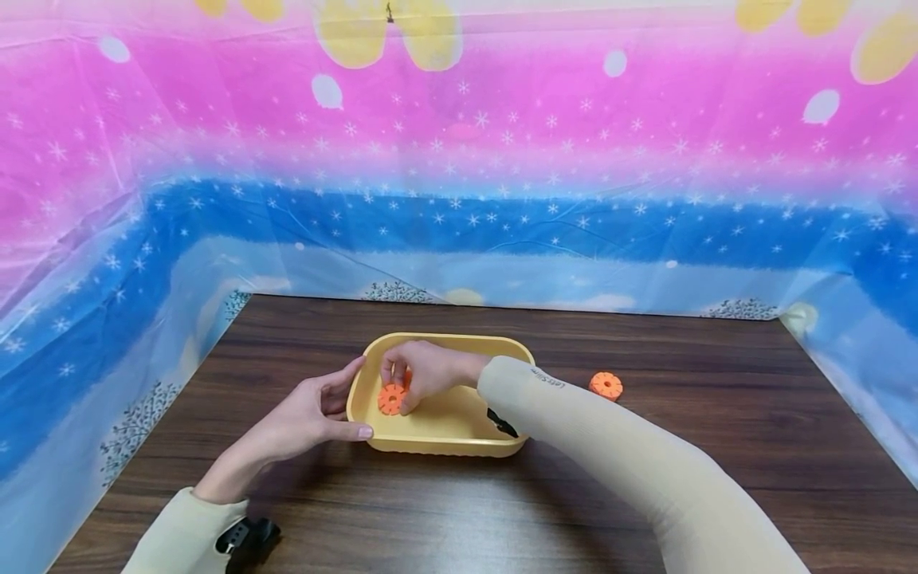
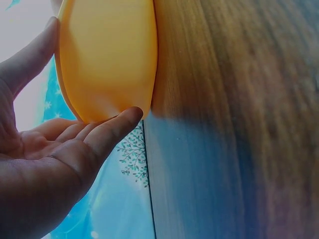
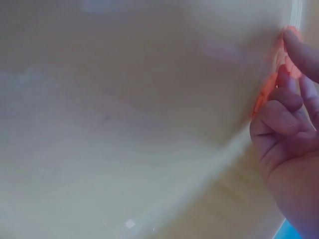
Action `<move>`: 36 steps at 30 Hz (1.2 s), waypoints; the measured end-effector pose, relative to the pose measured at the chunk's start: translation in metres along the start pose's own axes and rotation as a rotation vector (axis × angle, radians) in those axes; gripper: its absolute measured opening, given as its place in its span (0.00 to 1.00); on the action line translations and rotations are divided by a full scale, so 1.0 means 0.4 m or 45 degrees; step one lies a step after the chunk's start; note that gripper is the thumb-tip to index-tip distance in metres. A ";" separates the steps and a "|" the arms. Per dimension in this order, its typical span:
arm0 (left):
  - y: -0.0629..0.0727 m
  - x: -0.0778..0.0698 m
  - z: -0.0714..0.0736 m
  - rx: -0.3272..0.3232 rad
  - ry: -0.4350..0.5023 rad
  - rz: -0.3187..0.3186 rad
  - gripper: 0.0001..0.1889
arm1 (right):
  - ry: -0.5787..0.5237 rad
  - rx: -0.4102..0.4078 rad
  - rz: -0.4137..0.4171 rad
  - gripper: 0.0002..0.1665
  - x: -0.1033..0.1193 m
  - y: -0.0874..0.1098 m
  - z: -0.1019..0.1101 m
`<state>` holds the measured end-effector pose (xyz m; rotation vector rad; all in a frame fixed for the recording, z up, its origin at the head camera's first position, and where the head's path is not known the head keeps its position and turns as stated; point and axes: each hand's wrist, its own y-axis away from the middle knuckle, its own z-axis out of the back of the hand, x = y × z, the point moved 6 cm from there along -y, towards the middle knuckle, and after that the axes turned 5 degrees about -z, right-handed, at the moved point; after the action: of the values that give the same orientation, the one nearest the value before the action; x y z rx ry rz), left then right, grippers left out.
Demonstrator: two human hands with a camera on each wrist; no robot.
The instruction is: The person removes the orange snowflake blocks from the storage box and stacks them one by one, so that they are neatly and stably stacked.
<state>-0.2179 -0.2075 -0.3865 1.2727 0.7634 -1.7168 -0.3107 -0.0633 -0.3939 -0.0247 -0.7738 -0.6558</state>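
A yellow rectangular tray (image 1: 448,448) stands on the table. My left hand (image 1: 315,414) braces its left end, thumb at the front rim and fingertips at the left rear; in the left wrist view the fingers look nearly straight against the wall. Reaching into the tray, my right hand (image 1: 426,371) pinches an orange slotted plastic disc (image 3: 294,69) between thumb and fingers. Orange disc shape (image 1: 392,399) shows under those fingers, by the tray's left side. More orange (image 3: 264,97) appears beside the fingers in the right wrist view; whether it is a separate disc I cannot tell.
On the dark wood table (image 1: 459,510), right of the tray, lie orange slotted discs (image 1: 606,386), seemingly stacked. My right forearm (image 1: 617,446) crosses the tray's right end. A patterned cloth (image 1: 459,223) hangs behind and along the sides.
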 end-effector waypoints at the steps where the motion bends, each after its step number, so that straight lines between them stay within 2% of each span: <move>1: 0.000 0.000 0.000 0.000 -0.001 0.001 0.57 | -0.007 0.009 -0.006 0.24 -0.001 0.002 0.001; 17: -0.001 -0.005 -0.001 0.002 -0.003 0.002 0.56 | -0.037 0.044 0.015 0.24 -0.011 0.010 0.011; 28: -0.001 -0.002 -0.001 0.011 0.029 0.003 0.57 | -0.278 0.040 -0.022 0.26 -0.014 0.025 0.027; 36: 0.000 0.002 0.000 0.020 0.038 -0.001 0.56 | -0.379 0.026 -0.081 0.25 -0.013 0.042 0.048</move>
<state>-0.2181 -0.2076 -0.3873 1.3114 0.7693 -1.7108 -0.3164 -0.0423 -0.3799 -0.0804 -1.0713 -0.7134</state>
